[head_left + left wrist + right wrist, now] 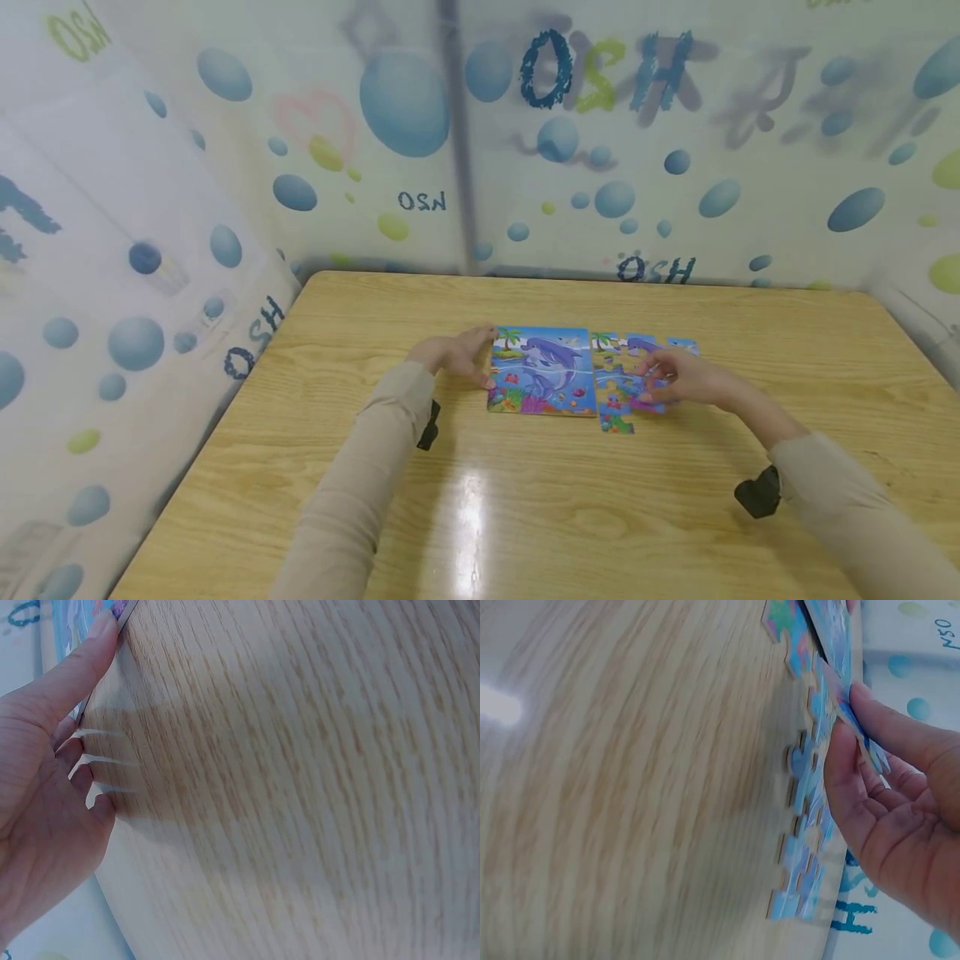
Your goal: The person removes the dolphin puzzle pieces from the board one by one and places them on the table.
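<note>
A dolphin picture board (542, 371) lies flat on the wooden table. At its left edge rests my left hand (459, 354), thumb near the lower corner and fingers by the upper one; the left wrist view shows the thumb (82, 667) on the board's edge. My right hand (686, 379) pinches a jigsaw piece (859, 727) between thumb and fingers, tilted up off the table. Below and around that hand lie partly joined jigsaw pieces (615, 404) just right of the board, with gaps among them. The hand hides some of these pieces.
The wooden table (555, 500) reaches back to a patterned curtain (615, 200) with blue dots and letters. Another stretch of curtain (135, 333) hangs along the left side. A black wrist camera (759, 492) sits under the right sleeve.
</note>
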